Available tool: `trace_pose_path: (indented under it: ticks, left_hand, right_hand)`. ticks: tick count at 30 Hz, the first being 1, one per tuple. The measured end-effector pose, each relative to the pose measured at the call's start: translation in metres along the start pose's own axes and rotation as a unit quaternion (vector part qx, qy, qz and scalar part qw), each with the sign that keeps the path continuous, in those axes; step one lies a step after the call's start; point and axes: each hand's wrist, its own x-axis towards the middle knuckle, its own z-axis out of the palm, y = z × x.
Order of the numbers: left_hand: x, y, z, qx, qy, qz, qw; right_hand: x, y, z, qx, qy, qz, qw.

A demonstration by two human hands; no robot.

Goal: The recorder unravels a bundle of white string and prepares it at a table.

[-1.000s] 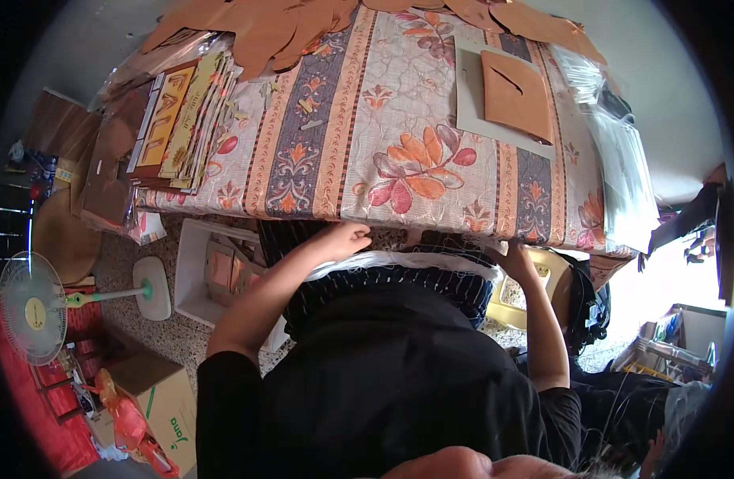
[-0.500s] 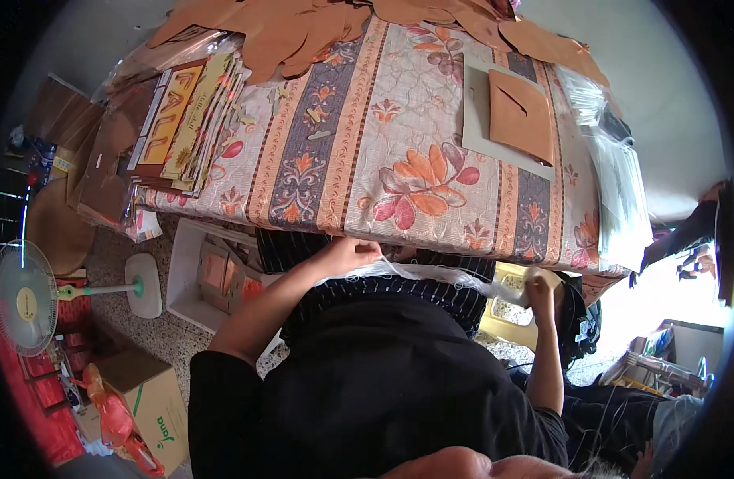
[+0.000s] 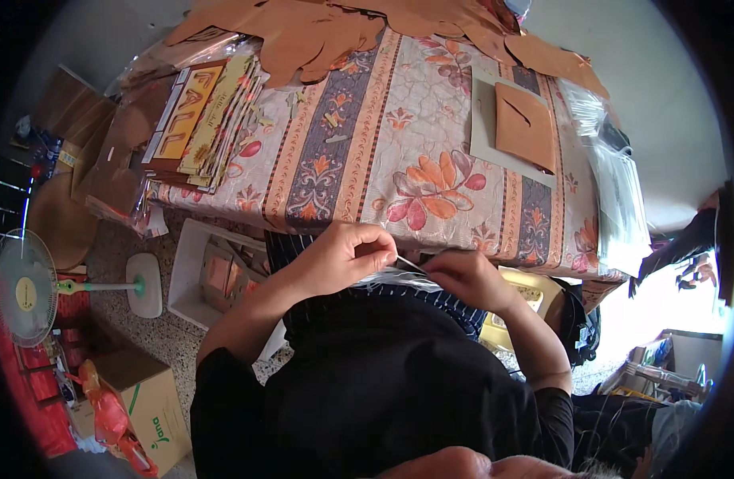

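Thin white thread (image 3: 412, 265) slants down-right, mid-frame. My left hand (image 3: 353, 254) pinches it higher, my right hand (image 3: 472, 279) lower.

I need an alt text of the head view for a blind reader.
A person's left hand and right hand hold a thin white strand between them at the near edge of a flower-patterned tablecloth. On it lie brown pieces along the far edge, a stack of cards at left and clear plastic at right.
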Motion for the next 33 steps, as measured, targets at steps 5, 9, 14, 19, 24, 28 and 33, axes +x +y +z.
trace_pose_path:
  ticks: [5, 9, 14, 19, 24, 28, 33]
  left_hand:
    - [0.006, 0.024, -0.015, -0.033, 0.075, -0.006, 0.997]
    - [0.014, 0.032, -0.026, -0.076, 0.056, 0.003, 0.996]
    - [0.034, 0.040, -0.043, -0.057, 0.046, 0.024, 0.997]
    - [0.047, 0.056, -0.062, -0.010, 0.077, 0.043, 0.996]
    - [0.059, 0.065, -0.081, -0.012, 0.069, 0.033, 0.997]
    - [0.063, 0.057, -0.090, -0.090, 0.046, -0.015, 0.995]
    - [0.066, 0.053, -0.086, -0.153, 0.026, -0.025, 0.988]
  right_hand:
    - [0.017, -0.045, -0.004, 0.148, 0.045, 0.110, 0.982]
    - [0.029, -0.060, -0.026, 0.063, 0.076, 0.025, 0.995]
    - [0.053, -0.066, -0.061, 0.148, 0.006, 0.089, 0.985]
    - [0.078, -0.080, -0.089, 0.122, -0.006, 0.068, 0.990]
    - [0.096, -0.083, -0.102, 0.112, -0.016, 0.074, 0.991]
    - [0.103, -0.083, -0.107, 0.118, -0.026, 0.081, 0.989]
    - [0.109, -0.081, -0.112, 0.010, 0.033, 0.022, 0.999]
